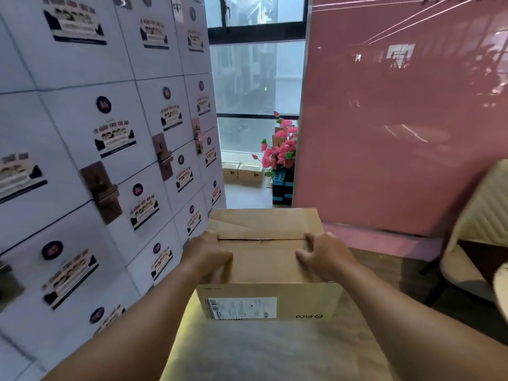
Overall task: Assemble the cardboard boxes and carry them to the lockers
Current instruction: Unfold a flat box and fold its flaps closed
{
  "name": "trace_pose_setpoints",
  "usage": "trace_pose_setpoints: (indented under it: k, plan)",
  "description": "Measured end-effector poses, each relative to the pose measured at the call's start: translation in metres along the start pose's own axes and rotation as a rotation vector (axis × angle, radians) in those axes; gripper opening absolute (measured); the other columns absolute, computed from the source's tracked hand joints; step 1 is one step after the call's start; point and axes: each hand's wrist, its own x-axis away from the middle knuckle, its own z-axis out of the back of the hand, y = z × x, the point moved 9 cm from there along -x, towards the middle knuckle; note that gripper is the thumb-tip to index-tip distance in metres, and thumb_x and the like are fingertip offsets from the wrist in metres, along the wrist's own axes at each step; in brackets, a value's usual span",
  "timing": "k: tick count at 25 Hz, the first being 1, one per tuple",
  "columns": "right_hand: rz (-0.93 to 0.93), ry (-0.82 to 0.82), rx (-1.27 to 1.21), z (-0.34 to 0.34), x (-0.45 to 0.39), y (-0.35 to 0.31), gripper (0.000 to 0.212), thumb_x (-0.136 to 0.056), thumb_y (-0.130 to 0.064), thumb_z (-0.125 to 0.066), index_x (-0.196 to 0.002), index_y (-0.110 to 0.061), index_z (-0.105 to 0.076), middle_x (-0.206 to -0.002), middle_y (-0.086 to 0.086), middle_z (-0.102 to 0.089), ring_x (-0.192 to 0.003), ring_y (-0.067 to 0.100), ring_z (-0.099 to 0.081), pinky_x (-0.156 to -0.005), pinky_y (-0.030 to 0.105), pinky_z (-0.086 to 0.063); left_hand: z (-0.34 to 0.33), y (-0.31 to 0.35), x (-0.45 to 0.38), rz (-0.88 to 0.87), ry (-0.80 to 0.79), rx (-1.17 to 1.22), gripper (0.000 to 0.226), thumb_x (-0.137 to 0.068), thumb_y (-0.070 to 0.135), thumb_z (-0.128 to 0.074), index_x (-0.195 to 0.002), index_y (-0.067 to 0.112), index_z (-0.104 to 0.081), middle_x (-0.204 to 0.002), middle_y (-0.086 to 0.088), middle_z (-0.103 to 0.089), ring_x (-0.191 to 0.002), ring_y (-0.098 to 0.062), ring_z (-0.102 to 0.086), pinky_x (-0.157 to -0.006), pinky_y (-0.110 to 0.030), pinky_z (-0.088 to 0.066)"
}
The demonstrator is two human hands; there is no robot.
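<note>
The cardboard box (264, 259) is closed, its 2 top flaps meeting in a seam across the middle, and it is held out in front of the body, level, with the shipping label (242, 307) on the near face. The left hand (211, 255) grips the left top edge and the right hand (320, 257) grips the right top edge, fingers curled over onto the lid, thumbs towards the seam; holding it at opposite sides likely keeps the flaps down, since no tape shows on the seam, and keeps the load balanced while it is carried. The lockers (115, 127) stand just to the left, a wall of white doors with stickers and brown latches, all shut as far as can be seen, so the carrying stage looks nearly finished. Ahead are a window (255, 78), pink flowers (280, 149) and small boxes (242, 171) on the floor; a pink panel (398, 119) and a chair (472, 229) lie to the right.
</note>
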Motion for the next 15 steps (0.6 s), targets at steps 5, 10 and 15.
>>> trace_pose_setpoints:
  k: [5, 10, 15]
  plan:
    - [-0.015, 0.01, 0.007, 0.009, -0.185, -0.03, 0.058, -0.091, -0.053, -0.062, -0.142, -0.027, -0.053, -0.13, 0.015, -0.053, -0.111, 0.031, -0.059, -0.086, 0.034, -0.043, 0.005, 0.002, -0.189, -0.007, -0.011, 0.046, 0.024, -0.074, 0.039, -0.069, -0.094, 0.027, -0.064, -0.085, 0.006, -0.067, -0.077, -0.012, -0.063, -0.07, -0.03, -0.056]
    - [-0.044, 0.017, 0.016, 0.023, -0.346, -0.038, 0.065, -0.088, -0.057, -0.063, -0.146, -0.029, -0.05, -0.132, 0.013, -0.056, -0.117, 0.031, -0.058, -0.094, 0.037, -0.047, 0.004, 0.022, -0.355, -0.027, -0.014, 0.014, 0.024, -0.075, 0.039, -0.069, -0.096, 0.027, -0.064, -0.088, 0.004, -0.066, -0.079, -0.013, -0.062, -0.067, -0.027, -0.052]
    - [-0.02, -0.001, 0.005, 0.023, -0.532, -0.035, 0.062, -0.087, -0.057, -0.066, -0.14, -0.028, -0.057, -0.132, 0.011, -0.06, -0.119, 0.029, -0.057, -0.097, 0.036, -0.047, -0.017, 0.035, -0.532, 0.009, -0.008, -0.068, 0.024, -0.07, 0.04, -0.07, -0.082, 0.021, -0.063, -0.084, 0.0, -0.064, -0.075, -0.016, -0.058, -0.054, -0.025, -0.036]
